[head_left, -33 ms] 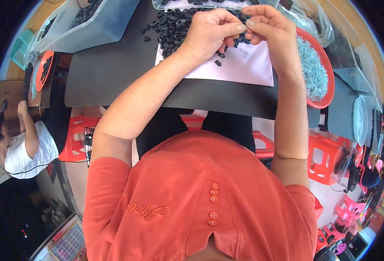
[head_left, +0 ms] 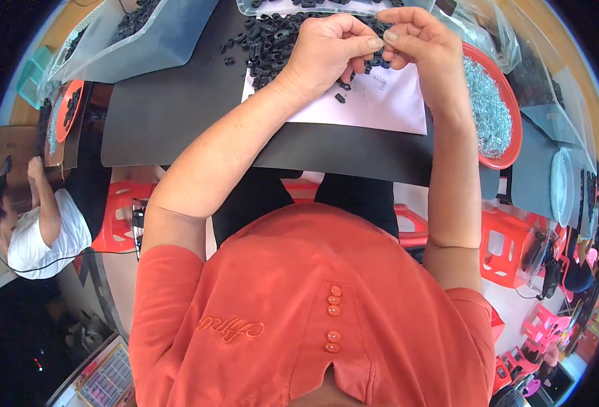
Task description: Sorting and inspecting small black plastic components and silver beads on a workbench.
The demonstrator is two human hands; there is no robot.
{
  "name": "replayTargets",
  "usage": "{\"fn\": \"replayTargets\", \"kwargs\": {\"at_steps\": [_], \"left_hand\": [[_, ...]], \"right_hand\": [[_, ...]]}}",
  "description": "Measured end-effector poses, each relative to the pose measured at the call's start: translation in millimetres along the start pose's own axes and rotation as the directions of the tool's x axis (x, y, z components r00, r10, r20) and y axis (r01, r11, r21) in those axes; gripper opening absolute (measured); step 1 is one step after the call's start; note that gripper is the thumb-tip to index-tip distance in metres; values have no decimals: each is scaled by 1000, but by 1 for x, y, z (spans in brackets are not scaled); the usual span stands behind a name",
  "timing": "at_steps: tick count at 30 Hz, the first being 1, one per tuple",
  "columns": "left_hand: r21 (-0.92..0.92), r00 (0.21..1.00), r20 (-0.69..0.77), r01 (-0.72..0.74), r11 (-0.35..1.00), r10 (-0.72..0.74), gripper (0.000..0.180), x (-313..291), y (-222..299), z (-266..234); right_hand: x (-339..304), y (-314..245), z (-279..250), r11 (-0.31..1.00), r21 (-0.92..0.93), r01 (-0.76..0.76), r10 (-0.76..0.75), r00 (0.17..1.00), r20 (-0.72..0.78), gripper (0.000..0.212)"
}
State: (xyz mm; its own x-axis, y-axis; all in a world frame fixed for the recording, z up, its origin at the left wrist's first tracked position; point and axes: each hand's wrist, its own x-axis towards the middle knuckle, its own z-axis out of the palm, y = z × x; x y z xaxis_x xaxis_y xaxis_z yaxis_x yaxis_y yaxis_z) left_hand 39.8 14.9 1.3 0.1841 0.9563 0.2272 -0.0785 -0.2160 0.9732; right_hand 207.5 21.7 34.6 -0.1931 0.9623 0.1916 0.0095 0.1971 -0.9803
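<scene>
- Left hand [head_left: 326, 51] and right hand [head_left: 425, 41] were raised together over the white paper sheet [head_left: 381, 102], fingertips nearly touching each other
- Left fingers were curled in, thumb pressed to forefinger; right thumb and forefinger were pinched together; whatever sat in the pinch was too small to make out, probably one small part
- Pile of small black parts [head_left: 272, 41] lay just beyond and under the left hand, spilling onto the paper's upper edge; a few loose black bits [head_left: 340, 98] sat on the paper
- Red tray [head_left: 509, 152] of small shiny metal pieces was just right of the right wrist, heaped full
- Black mat [head_left: 170, 115] covered the table under the paper
- Clear bins with more black parts: one upper left [head_left: 143, 41], one at the top [head_left: 313, 7]
- Progress judgement: early or mid-run, big pile and full tray left, no clear finished batch visible
- Another person in a white shirt [head_left: 38, 237] sat far left, apart
</scene>
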Motion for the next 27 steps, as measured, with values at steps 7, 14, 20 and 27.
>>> {"fn": "replayTargets", "kwargs": {"at_steps": [7, 14, 20, 27], "left_hand": [[-108, 984, 70, 169, 980, -162, 18, 3, 2, -5], [-204, 966, 135, 244, 948, -220, 18, 5, 0, -11], [-273, 956, -9, 281, 920, -295, 19, 5, 8, -8], [-300, 967, 49, 254, 920, -251, 17, 6, 6, -12]], "right_hand": [[3, 5, -5, 994, 90, 61, -64, 998, 27, 18], [21, 31, -8, 883, 396, 252, -324, 938, 126, 21], [3, 14, -23, 801, -592, 90, -14, 991, 130, 22], [0, -3, -1, 989, -150, 16, -20, 999, -27, 8]]}}
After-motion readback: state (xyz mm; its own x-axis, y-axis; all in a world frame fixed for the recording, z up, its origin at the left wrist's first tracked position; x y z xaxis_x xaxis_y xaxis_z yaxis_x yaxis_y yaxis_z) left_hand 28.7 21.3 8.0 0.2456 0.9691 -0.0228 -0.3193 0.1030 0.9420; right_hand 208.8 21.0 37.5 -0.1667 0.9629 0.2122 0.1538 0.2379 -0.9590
